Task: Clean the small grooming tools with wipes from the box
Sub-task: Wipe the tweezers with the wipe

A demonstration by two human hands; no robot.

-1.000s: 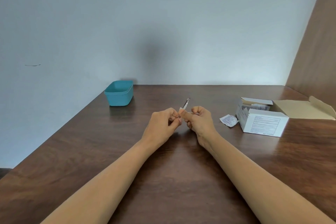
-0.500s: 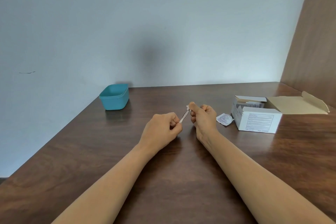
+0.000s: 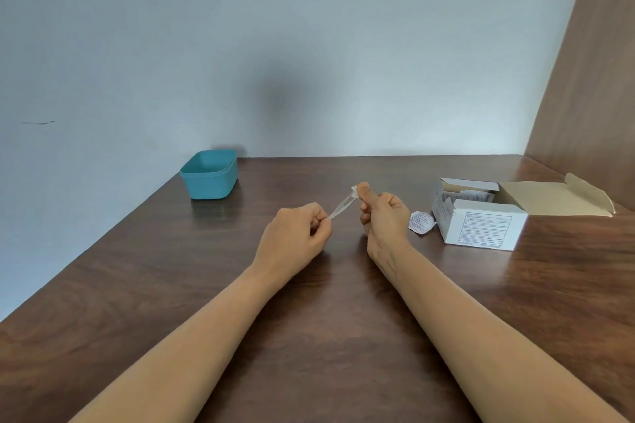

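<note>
We read bench [image 3: 309, 336] as dark wood grain, smooth, semi-gloss; faint reflections below tub and box. Tub [image 3: 209, 182]: teal plastic, smooth, satin. Box [image 3: 481, 227]: white printed card, matt; flap [image 3: 549, 197] raw tan card inside. Wrapper [image 3: 421, 221]: crumpled printed paper. Tool [image 3: 342, 206]: thin, pale sheen, we guess metal; blurred. Wipe [image 3: 354, 189]: white, soft, fibrous wad. Wall [image 3: 309, 45]: matt paint. Side panel [image 3: 598, 62]: matt wood.
</note>
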